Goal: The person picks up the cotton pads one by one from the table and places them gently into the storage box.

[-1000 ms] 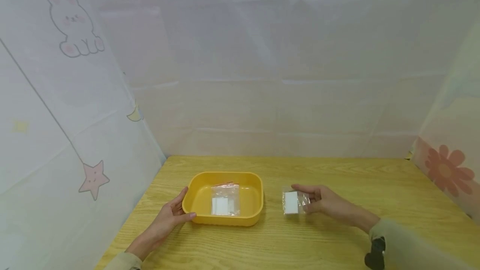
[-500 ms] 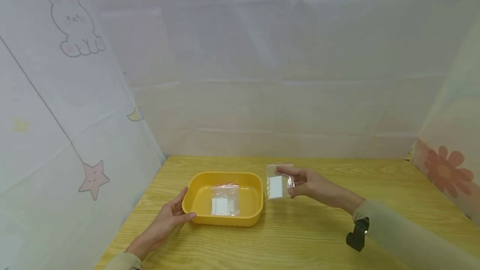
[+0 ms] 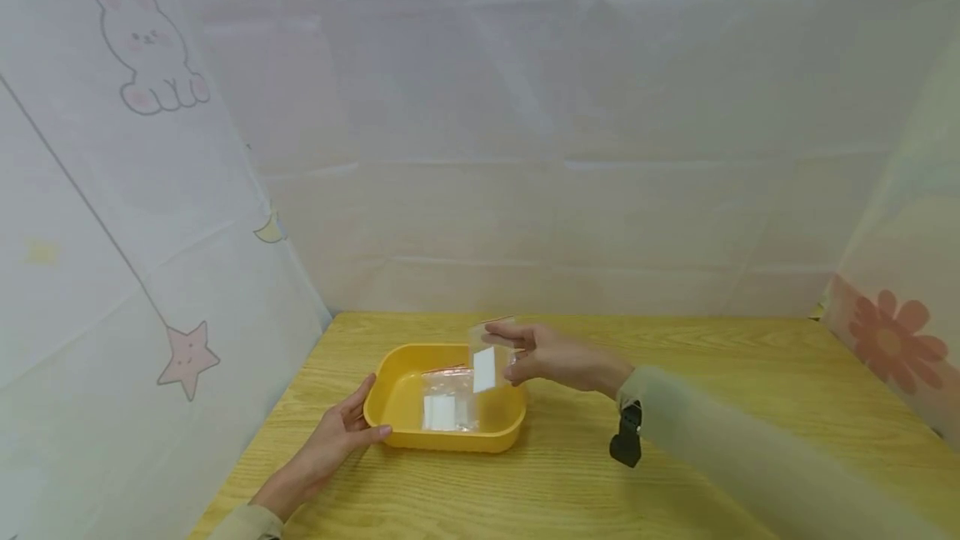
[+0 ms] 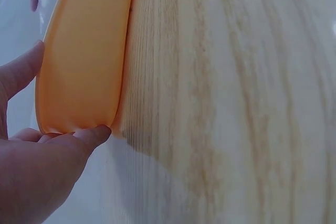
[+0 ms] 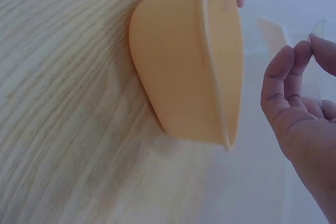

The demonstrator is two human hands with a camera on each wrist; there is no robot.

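Note:
A yellow plastic tub [image 3: 450, 442] with rounded corners stands on the wooden table. My left hand [image 3: 326, 444] grips its left end, thumb at the front rim and fingers round the side; the left wrist view shows these fingers against the tub wall [image 4: 84, 72]. Between thumb and fingertips, my right hand [image 3: 566, 358] pinches a small clear zip bag [image 3: 484, 369] with a white piece in it. This bag hangs over the tub's right part, and in the right wrist view its white piece [image 5: 274, 34] shows beyond the fingertips. Inside the tub lie similar zip bags [image 3: 440, 412], overlapping, with white contents.
The wood-grain table [image 3: 637, 457] reaches back to a pale hanging sheet [image 3: 562, 190]. Printed sheets also close off the left and right sides. A dark strapped device [image 3: 627, 437] sits at the right wrist.
My right hand has carried its zip bag up and leftward, from beside the tub to over it. The left hand and the tub have stayed in place.

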